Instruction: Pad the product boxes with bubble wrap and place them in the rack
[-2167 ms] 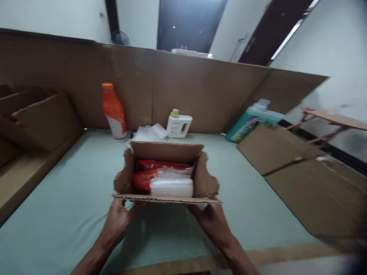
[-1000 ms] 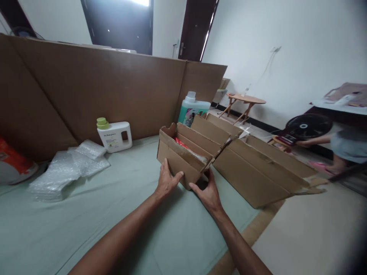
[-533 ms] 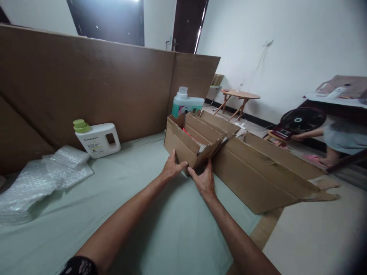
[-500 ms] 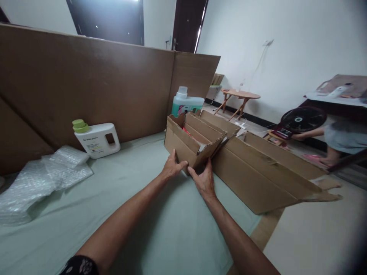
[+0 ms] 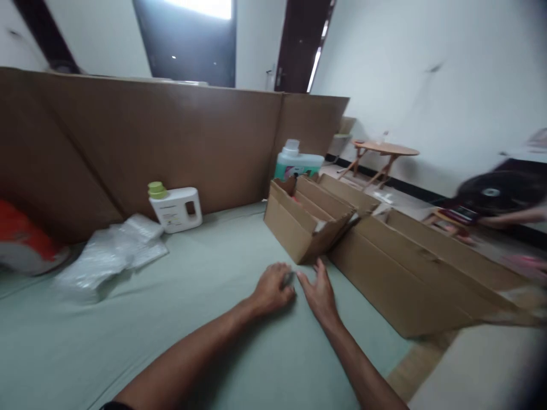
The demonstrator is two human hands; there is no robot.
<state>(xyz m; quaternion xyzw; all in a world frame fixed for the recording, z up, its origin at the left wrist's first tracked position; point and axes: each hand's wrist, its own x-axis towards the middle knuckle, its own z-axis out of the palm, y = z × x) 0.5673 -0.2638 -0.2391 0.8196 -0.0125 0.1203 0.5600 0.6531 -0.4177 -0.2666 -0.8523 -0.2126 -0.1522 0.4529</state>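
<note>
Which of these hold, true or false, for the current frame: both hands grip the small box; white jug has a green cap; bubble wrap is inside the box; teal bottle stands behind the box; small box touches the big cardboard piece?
1. Both hands grip the small box. False: the left hand and right hand are off it, low over the green sheet.
2. The white jug has a green cap. True.
3. The bubble wrap is inside the box. False: it lies on the sheet, left of the jug.
4. The teal bottle stands behind the box. True.
5. The box touches the big cardboard piece. True, as far as the view shows.
</note>
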